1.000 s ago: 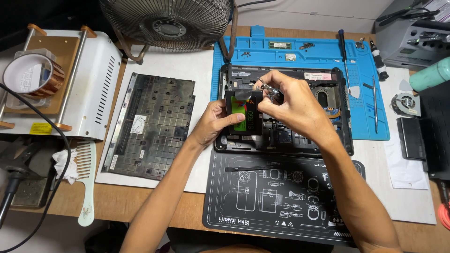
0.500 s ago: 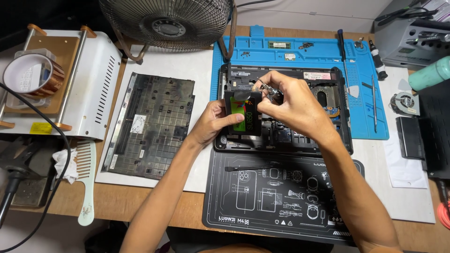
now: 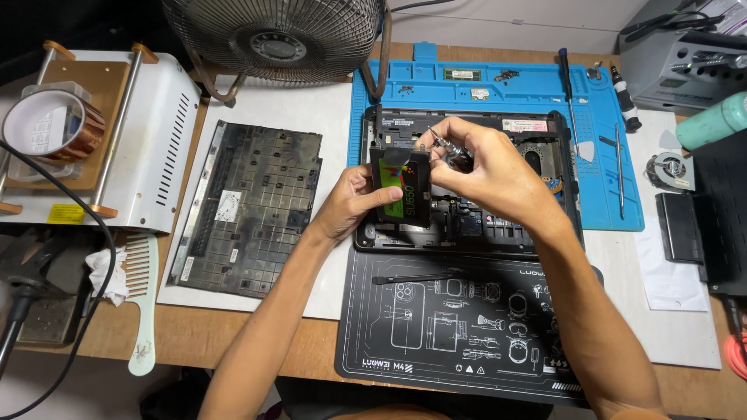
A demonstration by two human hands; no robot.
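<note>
Left hand (image 3: 354,204) grips the black drive (image 3: 401,187); right hand (image 3: 486,167) pinches a screwdriver (image 3: 445,145) above it.

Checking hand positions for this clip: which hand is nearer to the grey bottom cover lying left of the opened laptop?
Left. The left hand grips the black drive just right of the grey bottom cover; the right hand is farther right over the opened laptop.

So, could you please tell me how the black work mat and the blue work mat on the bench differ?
The black mat lies nearest the person, printed with white line drawings of devices; the blue mat lies farther back and has moulded compartments along its far edge. The black mat carries one slim black tool, while the blue mat holds screwdrivers, tweezers and small parts. The opened laptop sits mostly on the blue mat. Both are flat and rectangular.
</note>
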